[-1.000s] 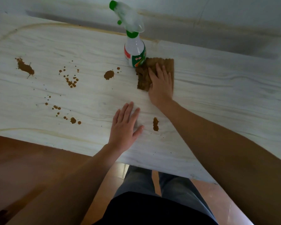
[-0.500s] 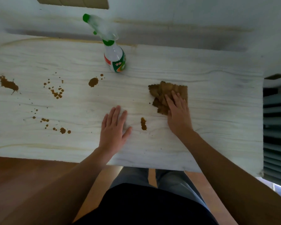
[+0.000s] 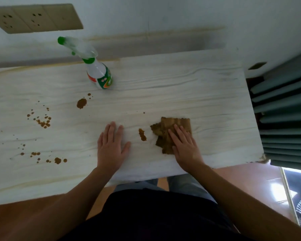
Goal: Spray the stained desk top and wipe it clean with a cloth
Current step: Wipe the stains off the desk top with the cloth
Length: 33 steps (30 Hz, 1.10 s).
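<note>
A pale wood-grain desk top carries brown stains: a smear between my hands, a round blot near the bottle, and several speckles to the left. My right hand presses flat on a crumpled brown cloth, just right of the smear. My left hand rests flat on the bare desk, fingers straight. A white spray bottle with a green nozzle stands at the back, untouched.
The desk's right edge meets grey-green slatted panels. A wall with a beige socket plate runs behind. The near edge is at my waist, with brown floor below on both sides.
My right hand has dragged the cloth from beside the bottle toward me and to the right, close to the smear. My left hand stayed put. The view shifted right.
</note>
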Each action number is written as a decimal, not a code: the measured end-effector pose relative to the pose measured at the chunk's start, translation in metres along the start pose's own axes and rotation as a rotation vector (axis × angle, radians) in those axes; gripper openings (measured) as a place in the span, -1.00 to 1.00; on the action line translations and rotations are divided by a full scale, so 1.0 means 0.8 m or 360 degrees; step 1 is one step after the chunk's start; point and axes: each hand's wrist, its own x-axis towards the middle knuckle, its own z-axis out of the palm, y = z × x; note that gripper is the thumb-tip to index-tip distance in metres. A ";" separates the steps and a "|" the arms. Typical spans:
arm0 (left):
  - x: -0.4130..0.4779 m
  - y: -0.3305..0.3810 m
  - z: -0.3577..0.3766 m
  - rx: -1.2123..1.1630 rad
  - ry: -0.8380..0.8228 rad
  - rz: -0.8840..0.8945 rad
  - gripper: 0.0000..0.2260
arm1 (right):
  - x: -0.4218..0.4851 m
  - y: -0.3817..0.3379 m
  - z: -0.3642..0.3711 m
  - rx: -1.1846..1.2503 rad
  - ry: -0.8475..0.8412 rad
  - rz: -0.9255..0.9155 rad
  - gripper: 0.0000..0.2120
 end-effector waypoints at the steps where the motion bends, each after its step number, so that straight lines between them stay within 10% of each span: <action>1: 0.000 -0.001 -0.001 0.0007 -0.0010 0.0013 -0.38 | 0.012 0.004 -0.004 -0.0046 0.0012 -0.0011 -0.41; 12: 0.000 0.007 -0.003 0.0063 -0.0087 -0.0021 -0.36 | 0.170 0.051 -0.083 -0.0132 0.0110 0.0283 -0.41; 33: -0.110 0.126 0.040 -0.0045 -0.0055 -0.0506 -0.42 | -0.112 0.170 0.002 -0.0104 0.0057 -0.0255 -0.43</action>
